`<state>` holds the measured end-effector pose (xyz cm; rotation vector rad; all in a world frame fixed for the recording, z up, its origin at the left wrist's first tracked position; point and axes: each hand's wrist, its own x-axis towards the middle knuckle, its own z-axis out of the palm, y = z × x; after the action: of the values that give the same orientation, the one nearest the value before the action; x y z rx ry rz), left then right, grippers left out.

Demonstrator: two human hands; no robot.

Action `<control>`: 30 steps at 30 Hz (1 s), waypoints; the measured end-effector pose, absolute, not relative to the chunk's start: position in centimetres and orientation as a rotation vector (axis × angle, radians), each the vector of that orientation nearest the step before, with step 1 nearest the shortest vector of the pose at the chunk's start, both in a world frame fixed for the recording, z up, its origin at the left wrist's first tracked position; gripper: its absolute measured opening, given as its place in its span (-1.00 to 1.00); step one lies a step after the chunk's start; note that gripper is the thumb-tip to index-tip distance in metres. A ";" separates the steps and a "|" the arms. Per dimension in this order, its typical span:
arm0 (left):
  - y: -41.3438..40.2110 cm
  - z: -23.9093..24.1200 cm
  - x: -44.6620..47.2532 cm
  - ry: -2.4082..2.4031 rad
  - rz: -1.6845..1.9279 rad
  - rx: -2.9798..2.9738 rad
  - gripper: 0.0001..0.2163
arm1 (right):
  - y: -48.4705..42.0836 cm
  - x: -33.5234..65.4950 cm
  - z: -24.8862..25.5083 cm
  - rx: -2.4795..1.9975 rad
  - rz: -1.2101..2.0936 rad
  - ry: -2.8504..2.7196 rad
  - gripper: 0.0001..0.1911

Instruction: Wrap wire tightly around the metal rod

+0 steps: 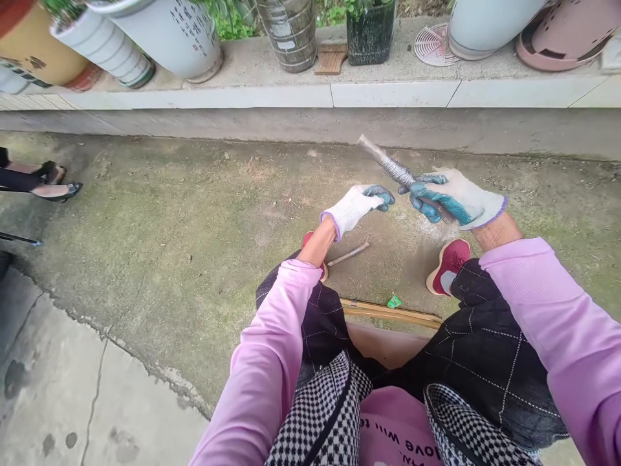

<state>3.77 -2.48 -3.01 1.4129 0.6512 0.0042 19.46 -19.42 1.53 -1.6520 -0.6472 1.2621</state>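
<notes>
My right hand (444, 197), in a white glove with a blue-green coated palm, grips a stick wound with thin silvery wire (398, 171). The stick slants up to the left, and its bare end points toward the low wall. Just left of it is my left hand (366, 206), gloved the same way, with its fingers curled together. Whatever those fingers may pinch is too fine or hidden to make out. On the ground below my left hand lies a smaller stick (348, 254), also partly wrapped in something silvery.
Flower pots (158, 35) line a low tiled ledge (291, 97) ahead. Between my red shoes (449, 265) are a wooden-edged low seat (388, 312) and a green scrap (394, 301). Another person's feet (55, 188) show at the left. The concrete ground (160, 239) is mossy.
</notes>
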 end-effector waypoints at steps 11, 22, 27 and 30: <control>-1.4 -3.9 2.6 0.564 -0.138 1.728 -0.96 | -20.7 19.4 -0.7 -1.942 1.772 -1.227 -0.76; -2.7 -4.8 3.2 0.632 -0.110 1.728 -0.90 | -18.4 20.3 -1.7 -2.773 0.980 -1.441 -0.75; -3.1 -5.1 3.4 0.511 -0.110 1.529 -0.95 | -17.8 20.8 -1.0 -2.670 0.889 -1.386 -0.69; -3.0 -5.2 3.2 0.444 -0.120 1.483 -0.90 | -17.5 20.7 -1.1 -2.636 0.858 -1.278 -0.72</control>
<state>3.22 -3.02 -5.17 1.4832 0.4441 -0.1202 20.71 -17.53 -1.13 -2.6357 -1.2777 0.8579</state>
